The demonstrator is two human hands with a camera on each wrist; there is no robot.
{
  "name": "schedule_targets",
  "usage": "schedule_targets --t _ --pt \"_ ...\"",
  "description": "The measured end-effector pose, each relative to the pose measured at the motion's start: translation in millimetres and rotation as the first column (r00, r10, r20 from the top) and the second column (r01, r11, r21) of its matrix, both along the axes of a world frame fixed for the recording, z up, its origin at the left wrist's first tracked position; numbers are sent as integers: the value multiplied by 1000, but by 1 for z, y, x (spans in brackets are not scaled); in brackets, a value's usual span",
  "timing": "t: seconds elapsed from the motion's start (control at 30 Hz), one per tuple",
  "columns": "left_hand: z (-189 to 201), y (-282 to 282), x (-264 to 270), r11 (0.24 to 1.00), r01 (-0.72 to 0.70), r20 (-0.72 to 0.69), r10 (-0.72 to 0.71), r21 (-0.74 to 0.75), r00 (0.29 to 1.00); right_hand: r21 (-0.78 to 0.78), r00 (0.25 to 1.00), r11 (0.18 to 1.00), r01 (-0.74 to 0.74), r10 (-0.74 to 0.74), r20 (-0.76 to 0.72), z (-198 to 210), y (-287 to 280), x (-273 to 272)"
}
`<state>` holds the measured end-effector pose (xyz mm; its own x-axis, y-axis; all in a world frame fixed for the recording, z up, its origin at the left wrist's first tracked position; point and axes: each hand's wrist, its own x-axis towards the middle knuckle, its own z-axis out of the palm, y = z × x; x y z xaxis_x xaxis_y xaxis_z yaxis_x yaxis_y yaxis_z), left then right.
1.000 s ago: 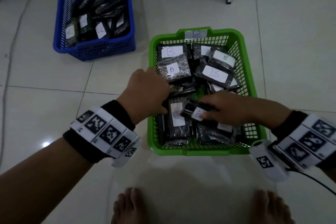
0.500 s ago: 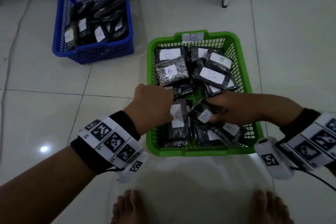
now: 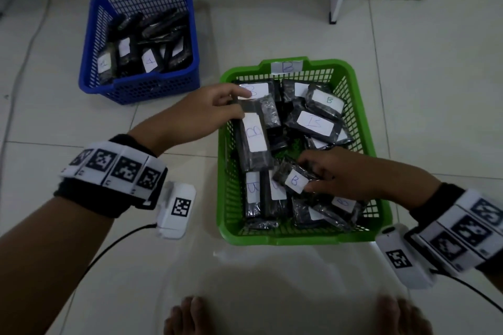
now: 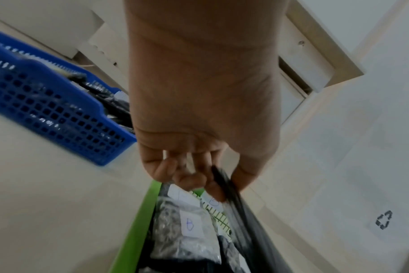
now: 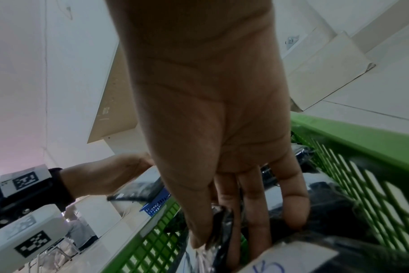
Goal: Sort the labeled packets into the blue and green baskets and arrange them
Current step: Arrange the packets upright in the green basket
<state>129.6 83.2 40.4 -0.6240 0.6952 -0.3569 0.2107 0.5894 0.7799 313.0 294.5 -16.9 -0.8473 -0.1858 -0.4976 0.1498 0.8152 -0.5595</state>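
Blue plastic mesh basket sits far left on the pale tiled floor, holding dark packets, some with an A on the white label; nobody touches it.

Left hand reaches over the left rim of the green plastic mesh basket and pinches the top end of a long black plastic packet with a white B label between thumb and curled fingers. Left wrist view shows the grip on the thin film edge only. Packet hangs tilted, lower end near or on the standing packets below; contact not clear.
- Risk: film slips out of so small a pinch; packet then drops skew across the row.
- Risk: its lower end could drag and topple the upright ones near the front wall.

Right hand, mid-basket, fingers curled around a small black packet with a white B label, thumb on the near side. Loose packets lie heaped at the far right.
- Risk: both hands work close together; an elbow or the wrist camera could catch the rim and shift the basket.
- Labels visible here read B, so mis-sorting looks unlikely.
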Motion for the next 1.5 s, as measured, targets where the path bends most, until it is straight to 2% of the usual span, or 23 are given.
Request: schedule_targets --t 0.1,0.17,0.27,0.43,0.57,0.63,0.7,0.77,0.8,0.87,0.97,1.03,1.1,1.17,1.3,1.4,1.5 --pt "-10 6 1 976 -177 -27 182 130 983 -6 999 1000 23 -23 -30 -7 2 0" --pt "-15 12 -2 964 -210 -54 221 161 974 -28 997 999 39 -41 -62 -9 4 0" --pt "-18 24 -5 971 -155 -55 167 181 984 -79 996 994 71 -75 -55 -11 11 2" --pt "-20 34 1 986 -35 -96 52 163 994 -39 988 993 108 -111 -111 1 30 1" --pt "-19 34 10 988 61 -131 -43 139 990 -82 981 980 183 -188 -56 11 33 3" --pt "-21 33 16 989 63 -131 -45 137 990 -89 979 976 197 -201 -27 16 27 9" --pt "-25 32 19 987 11 -88 4 162 996 -56 987 987 150 -146 62 24 19 14" --pt "-29 30 21 988 -29 -46 36 154 998 61 988 998 26 -35 150 30 15 19" --pt "-30 30 21 991 -10 -51 17 131 999 132 985 990 -53 31 168 31 15 20" --pt "-29 29 22 995 43 -51 -39 95 998 189 981 975 -118 86 173 29 14 20" --pt "-22 26 22 996 84 73 -86 30 994 240 978 959 -154 112 178 24 11 16" --pt "-16 25 19 976 216 151 -209 -32 966 267 975 949 -166 116 191 19 10 14" --pt "-13 25 19 932 351 190 -330 -89 925 231 978 963 -139 97 187 14 12 12" --pt "-12 24 20 925 368 188 -347 -95 919 135 981 987 -88 62 181 14 17 11" --pt "-10 23 23 912 397 115 -386 -100 915 -9 987 998 61 -59 151 41 49 6" --pt "-9 26 33 869 479 102 -469 -123 877 21 986 985 169 -168 -16 67 81 -5" --pt "-21 37 60 839 530 45 -529 -125 847 32 946 961 274 -263 -191 79 96 -13"
